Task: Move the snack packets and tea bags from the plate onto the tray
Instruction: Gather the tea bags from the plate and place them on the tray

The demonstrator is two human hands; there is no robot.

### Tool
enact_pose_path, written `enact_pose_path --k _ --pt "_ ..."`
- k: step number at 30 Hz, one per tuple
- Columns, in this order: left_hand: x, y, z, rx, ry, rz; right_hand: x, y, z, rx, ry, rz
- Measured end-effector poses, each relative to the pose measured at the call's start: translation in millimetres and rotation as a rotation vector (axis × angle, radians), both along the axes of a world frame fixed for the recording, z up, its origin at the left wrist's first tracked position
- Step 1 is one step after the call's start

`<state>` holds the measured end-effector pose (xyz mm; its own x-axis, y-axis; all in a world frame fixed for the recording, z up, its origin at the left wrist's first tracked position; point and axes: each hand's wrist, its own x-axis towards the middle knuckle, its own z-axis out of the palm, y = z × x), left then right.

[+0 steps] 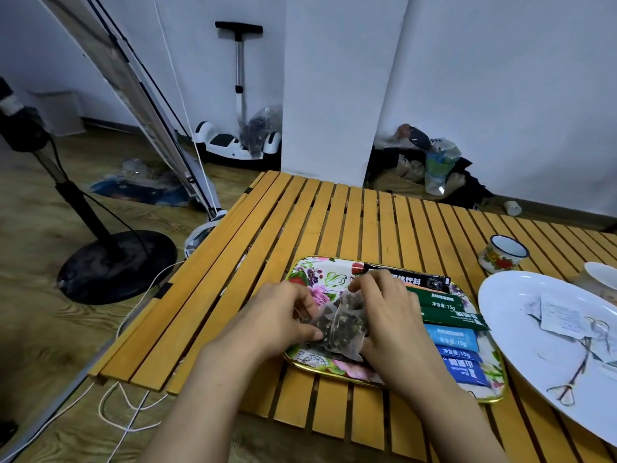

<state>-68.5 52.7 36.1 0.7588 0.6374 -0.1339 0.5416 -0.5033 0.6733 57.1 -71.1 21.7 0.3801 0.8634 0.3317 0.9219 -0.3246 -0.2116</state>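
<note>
1. While both hands meet over the floral tray, the left hand and right hand each pinch the clear tea bags of dark leaves, fingers curled onto the mesh from either side.
2. Between the left thumb and the right palm, the tea bags sit low over the tray's near left part; whether they touch it cannot be told.
3. Just beyond the right hand's fingertips lies a black packet along the tray's far edge.
4. Right of the right hand's knuckles lie green packets, then blue packets nearer the wrist, all on the tray.
5. Well to the right of both hands, the white plate holds small white paper tags.
6. Beyond the plate stands a flowered enamel cup on the slatted wooden table.
</note>
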Motion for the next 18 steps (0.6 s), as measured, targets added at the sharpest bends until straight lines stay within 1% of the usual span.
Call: enact_pose_path --k 3,5,7,10,13,18 --pt "-2.3 -0.6 6.9 -0.019 0.031 -0.051 -4.4 4.5 -4.8 -0.009 -0.041 -0.073" --pt "-2.1 -2.3 10.1 0.003 0.041 -0.079 -7.7 7.7 -6.2 -0.02 -0.042 -0.107" --pt "1.7 -4.6 9.2 0.051 0.02 -0.058 -10.5 9.3 -4.5 -0.051 -0.03 -0.111" --pt "9.1 -8.9 3.1 0.142 0.054 -0.022 -8.1 7.1 2.2 -0.14 0.056 -0.064" --pt "14.7 -13.8 -1.8 0.154 0.082 -0.032 0.5 -2.7 17.1 -0.218 0.189 -0.007" --pt "19.8 -18.5 1.7 0.15 0.04 -0.059 19.0 -23.5 33.8 -0.144 0.379 0.013"
